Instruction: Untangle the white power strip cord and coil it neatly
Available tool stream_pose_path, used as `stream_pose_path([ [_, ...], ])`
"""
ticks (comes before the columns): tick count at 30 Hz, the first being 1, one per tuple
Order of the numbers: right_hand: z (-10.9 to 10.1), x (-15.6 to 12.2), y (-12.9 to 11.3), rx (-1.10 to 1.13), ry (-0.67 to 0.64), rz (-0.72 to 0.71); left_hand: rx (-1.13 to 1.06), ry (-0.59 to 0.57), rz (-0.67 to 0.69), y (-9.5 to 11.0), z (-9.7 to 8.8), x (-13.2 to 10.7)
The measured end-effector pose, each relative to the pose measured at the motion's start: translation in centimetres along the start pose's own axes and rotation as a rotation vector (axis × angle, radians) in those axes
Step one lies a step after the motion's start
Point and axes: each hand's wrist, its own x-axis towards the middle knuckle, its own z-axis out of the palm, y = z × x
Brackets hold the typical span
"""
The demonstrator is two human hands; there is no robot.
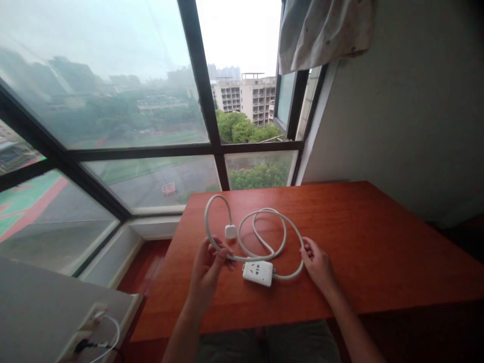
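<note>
A white extension cord lies in loose loops on a reddish wooden table (378,242). Its socket block (258,272) rests near the front edge, between my hands. The white plug (230,231) sits upright at the end of an arched stretch of cable (264,237). My left hand (209,264) pinches the cable just below the plug, fingers closed round it. My right hand (316,262) grips the cable's right-hand bend, where it curves back toward the socket block.
Large dark-framed windows (206,91) rise behind the table, and a grey wall (408,111) stands on the right. A curtain (325,30) hangs at the top. At lower left a wall outlet (88,327) holds plugged-in cables. My knees (264,345) show under the table edge.
</note>
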Motion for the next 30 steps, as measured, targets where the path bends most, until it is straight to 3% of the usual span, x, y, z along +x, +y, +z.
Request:
stream_pose_path([
  [6,0.0,0.0,-0.2,-0.001,0.002,-0.014,0.143,-0.115,0.126,0.3,2.5,-1.8],
  [15,0.0,0.0,-0.3,-0.001,0.003,-0.01,0.224,-0.263,0.16,-0.5,3.0,-3.8],
  [22,0.0,0.1,-0.4,-0.002,-0.007,-0.013,0.147,-0.151,0.077,-1.6,3.6,-3.3],
  [30,-0.1,0.0,-0.6,-0.003,0.006,-0.012,0.08,0.013,-0.022,-1.4,3.3,-2.8],
])
